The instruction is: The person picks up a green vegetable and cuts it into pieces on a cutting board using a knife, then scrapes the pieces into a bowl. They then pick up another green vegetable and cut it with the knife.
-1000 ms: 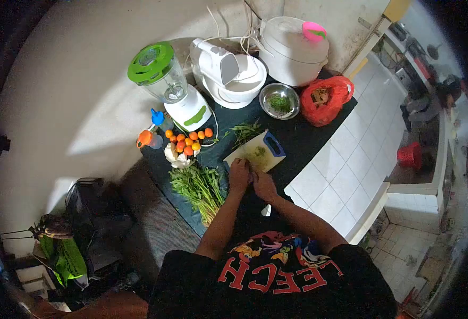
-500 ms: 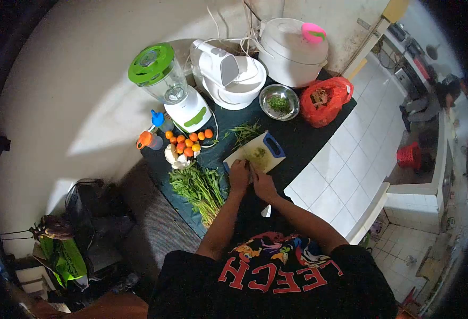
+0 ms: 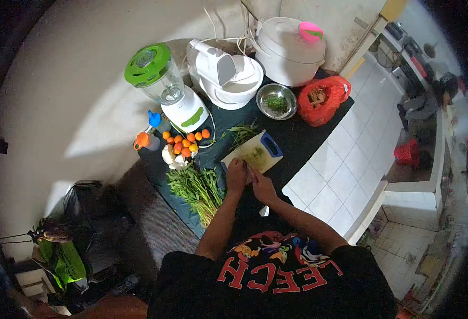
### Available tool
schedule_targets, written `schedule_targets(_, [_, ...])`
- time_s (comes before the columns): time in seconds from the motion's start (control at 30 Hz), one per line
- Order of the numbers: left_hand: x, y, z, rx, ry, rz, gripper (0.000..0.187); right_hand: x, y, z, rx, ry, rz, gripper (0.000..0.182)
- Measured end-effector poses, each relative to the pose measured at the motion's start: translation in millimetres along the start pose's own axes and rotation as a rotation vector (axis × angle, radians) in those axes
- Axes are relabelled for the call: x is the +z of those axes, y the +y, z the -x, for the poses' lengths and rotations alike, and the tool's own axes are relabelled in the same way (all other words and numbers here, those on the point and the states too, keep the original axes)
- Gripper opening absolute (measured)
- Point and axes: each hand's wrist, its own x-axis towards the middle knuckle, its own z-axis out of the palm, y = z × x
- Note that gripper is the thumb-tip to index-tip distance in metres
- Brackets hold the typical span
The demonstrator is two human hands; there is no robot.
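Observation:
My left hand is closed at the near edge of a white cutting board with blue ends; what its fingers hold is hidden. Beside it, my right hand is closed around what looks like a knife, its blade partly showing between the hands. Chopped green bits lie on the board. Just past the board rest loose green sprigs. A large bunch of leafy greens lies left of my left hand, below white bulbs and several orange and yellow fruits.
Along the back stand a green-lidded blender, a white stand mixer and a large lidded white pot. A metal bowl of chopped greens and a red plastic bag are at right. Another person is far right.
The view has shifted slightly, so things sit a little further left. Both hands stay together at the board's near edge, with the blade between them showing a bit more.

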Motion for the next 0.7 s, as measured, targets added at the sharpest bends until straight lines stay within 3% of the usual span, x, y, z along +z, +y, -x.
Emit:
schedule_targets(0.13, [4.5,-5.1,6.0,0.112,0.045,-0.057,0.013,4.9,7.2,14.7,-0.038,0.038,-0.064,0.044])
schedule_targets(0.2, [3.6,-8.0,6.1,0.169,-0.013,-0.191,0.014,11.5,13.6,8.6,-0.200,0.113,-0.047,0.048])
schedule_targets(0.3, [0.3,-8.4,10.7,0.292,-0.012,-0.260,0.016,17.0,18.6,-9.8,-0.142,0.068,0.046,0.048])
schedule_targets(0.47, [-1.3,-7.6,12.9,0.282,0.035,-0.186,0.019,-6.7,-16.9,5.6,-0.084,0.046,-0.029,0.042])
schedule_targets(0.6, [-9.4,-2.3,13.1,0.185,-0.031,-0.127,0.019,6.0,0.9,10.4,-0.023,0.022,-0.019,0.042])
schedule_targets(0.7, [-1.0,-14.0,10.4,0.252,0.059,-0.100,0.019,14.3,13.3,-1.0,-0.090,0.062,0.010,0.042])
